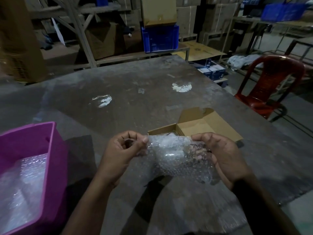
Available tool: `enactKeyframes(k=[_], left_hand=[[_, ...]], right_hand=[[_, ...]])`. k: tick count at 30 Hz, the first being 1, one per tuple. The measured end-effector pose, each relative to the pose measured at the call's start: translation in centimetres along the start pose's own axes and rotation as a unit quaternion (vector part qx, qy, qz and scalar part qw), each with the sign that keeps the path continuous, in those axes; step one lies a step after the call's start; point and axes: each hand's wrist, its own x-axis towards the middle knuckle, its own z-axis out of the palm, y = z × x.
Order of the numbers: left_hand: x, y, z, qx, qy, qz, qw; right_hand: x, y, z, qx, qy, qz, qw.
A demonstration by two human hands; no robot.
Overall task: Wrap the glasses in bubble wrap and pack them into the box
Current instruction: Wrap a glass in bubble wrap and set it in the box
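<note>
Now both hands, left (124,150) & right (225,155), fingers pinching bubble wrap (176,158) (glass inside) above box (194,128).

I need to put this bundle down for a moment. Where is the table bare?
Bare table lies beyond the cardboard box, and between it and the purple bin. It is crowded by the left hand, right hand and bubble wrap.

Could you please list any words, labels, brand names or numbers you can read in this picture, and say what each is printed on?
None can be read.
Flattened cardboard sheet beyond the table: a round printed mark, too blurred to read.
Blue and white cartons on the floor: print too small to read.
Stacked cardboard cartons at the back: dark label strips, illegible.
Open cardboard box on the table: no print visible.
</note>
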Motion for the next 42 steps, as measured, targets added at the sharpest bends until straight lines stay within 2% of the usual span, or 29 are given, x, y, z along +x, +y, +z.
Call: enactKeyframes(k=[5, 11, 15, 21, 24, 29, 33, 42], left_hand=[[0.2, 0.3, -0.4, 0.013, 0.023, 0.015, 1.000], [0.5, 0.4, -1.0, 0.051, 0.013, 0.054, 0.997], [0.7, 0.6, -1.8, 0.082, -0.038, 0.054, 0.994], [0.5, 0.7, -2.3, 0.010, -0.072, 0.021, 0.997], [0.7, 0.4, -2.7, -0.030, -0.058, -0.015, 0.998], [0.7, 0.2, -2.9, -0.037, -0.033, 0.016, 0.999], [1.0, -0.1, -2.2, -0.010, 0.007, 0.040, 0.999], [1.2, -0.8, -2.9, 0.006, -0.007, 0.034, 0.999]], right_hand=[[-0.1, -0.2, 0.7, -0.009, 0.047, -0.032, 0.998], [0.2, -0.6, 1.0, -0.048, 0.035, -0.027, 0.998], [0.7, -0.5, 1.1, -0.058, 0.039, -0.038, 0.997], [1.2, -0.9, 1.5, -0.039, 0.005, -0.053, 0.998], [1.4, -0.9, 1.4, -0.013, -0.017, -0.037, 0.999], [1.5, -0.7, 1.0, -0.032, -0.033, -0.032, 0.998], [1.7, -0.4, 1.3, -0.036, -0.010, -0.041, 0.998], [2.1, 0.1, 1.6, -0.063, -0.015, -0.033, 0.997]])
